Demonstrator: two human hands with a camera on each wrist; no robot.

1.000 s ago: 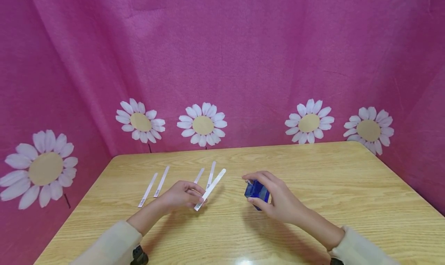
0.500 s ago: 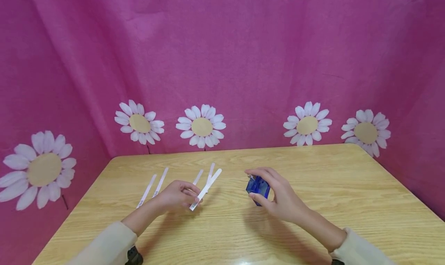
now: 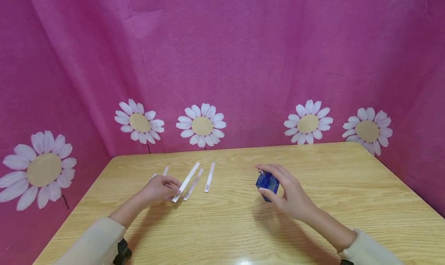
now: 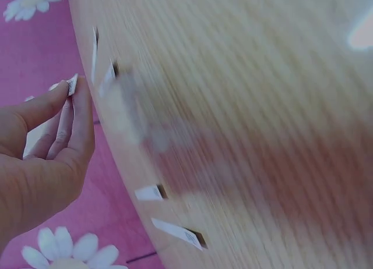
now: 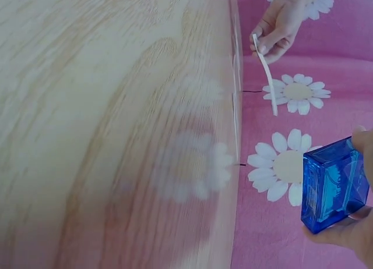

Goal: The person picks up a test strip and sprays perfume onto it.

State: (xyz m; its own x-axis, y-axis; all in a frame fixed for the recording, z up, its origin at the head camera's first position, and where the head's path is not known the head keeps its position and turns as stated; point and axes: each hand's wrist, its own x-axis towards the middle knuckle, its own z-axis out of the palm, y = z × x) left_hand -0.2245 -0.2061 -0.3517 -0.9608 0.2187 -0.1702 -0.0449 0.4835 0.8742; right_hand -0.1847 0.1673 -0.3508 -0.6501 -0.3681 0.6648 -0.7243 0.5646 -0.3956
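My left hand (image 3: 160,188) pinches a white paper test strip (image 3: 189,179) near its printed end, above the table on the left. That strip's far end points away and to the right. In my right hand (image 3: 291,193) is a blue glass perfume bottle (image 3: 268,186), gripped between thumb and fingers and raised off the table. The right wrist view shows the bottle's (image 5: 333,184) square, see-through body; its top is hidden there by the fingers. Two similar strips lie just right of the left hand, one nearer (image 3: 193,185) and one farther right (image 3: 210,177).
Beyond the left hand lie two more strips, one (image 3: 165,171) mostly hidden by it. Everything rests on a wood-grain table (image 3: 229,230). A pink curtain (image 3: 243,64) with daisies stands along the back and sides.
The left hand has moved left with its strip, uncovering the two middle strips and covering much of the left ones. The right hand has shifted slightly right and up with the perfume bottle.
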